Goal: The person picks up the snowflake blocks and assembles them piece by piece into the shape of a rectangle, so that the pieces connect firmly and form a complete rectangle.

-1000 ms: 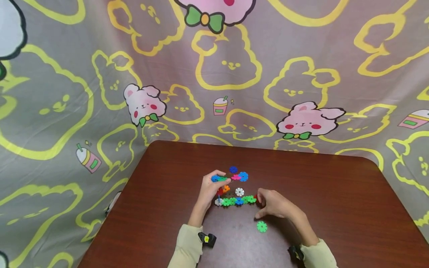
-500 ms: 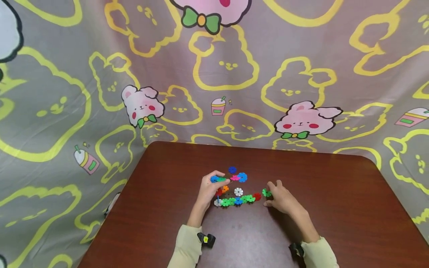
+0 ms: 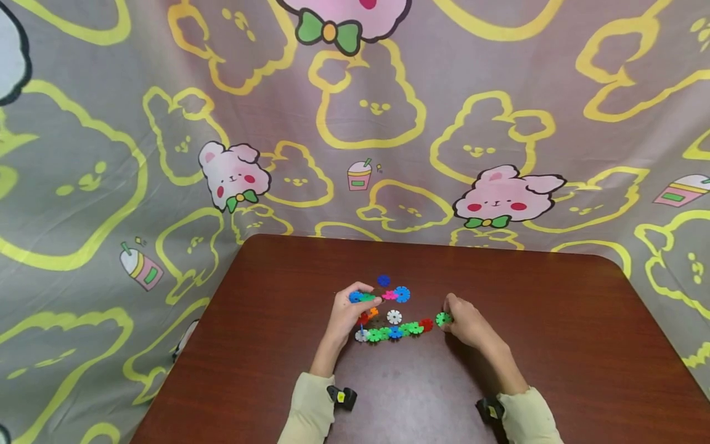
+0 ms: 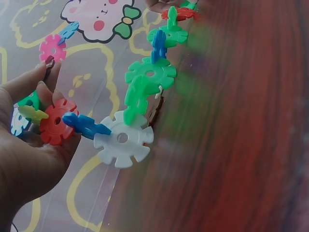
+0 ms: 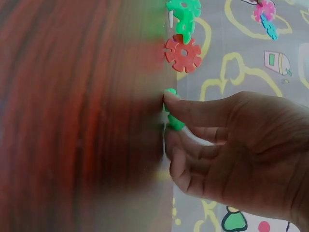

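Observation:
My left hand (image 3: 345, 313) grips one side of a chain of interlocked plastic snowflake discs (image 3: 395, 333). In the left wrist view, its thumb and fingertips pinch a brown disc (image 4: 49, 67) near a pink disc (image 4: 52, 47), and a red disc (image 4: 58, 122) lies against the palm. The near side of the chain runs rightward from a white disc (image 4: 122, 138) through green and blue ones to a red end disc (image 5: 183, 53). My right hand (image 3: 466, 322) pinches a separate green snowflake disc (image 3: 442, 319) just right of that red end, partly covered by the fingers.
A loose white disc (image 3: 394, 317) lies within the bend of the chain, and a dark blue disc (image 3: 384, 280) is at its far side. The brown table (image 3: 554, 333) reaches back to a cartoon-printed cloth (image 3: 383, 123).
My right hand has left the red end disc, picked up the green disc from nearer the table's front, and carried it up beside the chain's right end. The left hand stays put.

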Demonstrator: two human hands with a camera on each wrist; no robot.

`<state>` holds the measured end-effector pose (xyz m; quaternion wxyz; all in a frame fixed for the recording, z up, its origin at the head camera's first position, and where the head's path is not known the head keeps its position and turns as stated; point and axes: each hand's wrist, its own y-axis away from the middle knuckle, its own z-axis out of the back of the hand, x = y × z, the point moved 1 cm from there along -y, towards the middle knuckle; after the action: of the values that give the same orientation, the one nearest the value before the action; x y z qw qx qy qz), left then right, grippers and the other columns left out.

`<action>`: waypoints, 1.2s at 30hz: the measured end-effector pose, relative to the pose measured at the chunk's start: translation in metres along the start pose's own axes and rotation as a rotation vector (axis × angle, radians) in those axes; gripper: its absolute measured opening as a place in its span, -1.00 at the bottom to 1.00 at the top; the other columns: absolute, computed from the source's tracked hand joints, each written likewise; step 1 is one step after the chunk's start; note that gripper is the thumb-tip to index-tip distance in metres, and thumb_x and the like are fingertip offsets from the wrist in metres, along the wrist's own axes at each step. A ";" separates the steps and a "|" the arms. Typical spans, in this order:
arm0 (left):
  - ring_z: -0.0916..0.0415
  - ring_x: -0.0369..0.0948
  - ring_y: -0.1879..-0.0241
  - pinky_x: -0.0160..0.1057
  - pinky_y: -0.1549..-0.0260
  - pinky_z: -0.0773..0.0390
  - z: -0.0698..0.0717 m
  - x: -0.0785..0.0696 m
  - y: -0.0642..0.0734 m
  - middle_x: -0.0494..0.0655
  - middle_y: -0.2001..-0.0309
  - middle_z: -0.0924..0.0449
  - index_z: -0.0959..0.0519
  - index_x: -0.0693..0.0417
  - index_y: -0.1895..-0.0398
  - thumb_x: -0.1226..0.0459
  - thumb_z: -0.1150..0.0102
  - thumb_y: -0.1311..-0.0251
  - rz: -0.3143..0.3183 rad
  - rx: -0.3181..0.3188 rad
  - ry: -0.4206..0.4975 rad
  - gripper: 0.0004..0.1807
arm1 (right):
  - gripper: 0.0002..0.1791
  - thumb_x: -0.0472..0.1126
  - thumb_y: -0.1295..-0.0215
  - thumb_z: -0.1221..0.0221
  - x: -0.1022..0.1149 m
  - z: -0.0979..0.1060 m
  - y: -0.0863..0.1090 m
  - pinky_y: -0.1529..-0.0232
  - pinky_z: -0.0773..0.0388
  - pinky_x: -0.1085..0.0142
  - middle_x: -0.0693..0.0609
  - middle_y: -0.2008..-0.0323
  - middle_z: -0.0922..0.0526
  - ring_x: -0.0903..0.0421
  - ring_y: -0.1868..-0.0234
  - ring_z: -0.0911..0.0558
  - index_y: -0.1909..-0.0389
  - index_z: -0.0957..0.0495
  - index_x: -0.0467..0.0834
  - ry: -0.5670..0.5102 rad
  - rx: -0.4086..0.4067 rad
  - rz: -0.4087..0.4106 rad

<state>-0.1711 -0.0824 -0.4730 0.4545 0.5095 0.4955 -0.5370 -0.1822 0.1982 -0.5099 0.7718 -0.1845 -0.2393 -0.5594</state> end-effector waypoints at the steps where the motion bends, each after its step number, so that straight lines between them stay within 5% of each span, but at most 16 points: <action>1: -0.45 -0.19 0.49 -0.30 0.38 -0.51 0.000 0.000 0.000 -0.19 0.47 -0.57 -0.65 0.37 0.10 0.42 -0.41 -0.22 -0.003 -0.002 -0.005 -0.77 | -0.66 -0.46 -0.19 -0.42 -0.001 0.001 -0.001 0.36 -0.43 0.19 -0.03 0.41 -0.45 0.06 0.39 -0.44 0.24 -0.40 -0.26 -0.014 -0.012 0.003; 8: -0.34 -0.16 0.54 -0.31 0.45 -0.38 -0.002 0.000 0.000 -0.20 0.52 -0.48 -0.66 0.33 0.10 0.41 -0.43 -0.21 -0.011 0.005 -0.023 -0.77 | -0.85 -0.41 -0.28 -0.37 0.004 0.014 -0.001 0.40 -0.60 0.25 -0.03 0.44 -0.66 0.03 0.44 -0.64 0.23 -0.58 -0.28 -0.293 -0.151 -0.015; 16: -0.37 -0.23 0.47 -0.26 0.37 -0.40 -0.006 -0.001 -0.002 -0.11 0.21 -0.60 -0.66 0.33 0.17 0.40 -0.44 -0.19 -0.033 0.017 -0.049 -0.80 | -0.76 -0.38 -0.38 -0.29 0.023 0.030 0.005 0.22 -0.75 0.08 -0.31 0.27 -0.73 -0.17 0.32 -0.77 0.05 -0.63 -0.47 -0.665 -0.151 -0.094; 25: -0.55 -0.33 0.53 -0.30 0.37 -0.52 -0.012 0.001 0.001 -0.24 0.56 -0.59 -0.64 0.39 0.13 0.44 -0.42 -0.19 -0.007 0.042 -0.004 -0.77 | -0.72 -0.37 -0.37 -0.32 0.033 0.032 0.009 0.23 -0.75 0.03 -0.33 0.29 -0.73 -0.24 0.33 -0.76 0.00 -0.61 -0.46 -0.706 -0.155 -0.089; 36: -0.48 -0.14 0.43 -0.26 0.32 -0.48 -0.019 0.002 0.003 -0.23 0.39 -0.59 -0.68 0.32 0.16 0.42 -0.43 -0.19 -0.038 0.041 -0.048 -0.81 | -0.72 -0.30 -0.43 -0.29 0.043 0.030 0.012 0.29 -0.74 0.18 -0.29 0.32 -0.75 -0.22 0.38 -0.76 0.02 -0.66 -0.46 -0.718 -0.121 -0.075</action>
<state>-0.1669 -0.0642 -0.4752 0.4456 0.4962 0.4829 -0.5675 -0.1649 0.1845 -0.4608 0.6052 -0.4054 -0.4680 -0.5003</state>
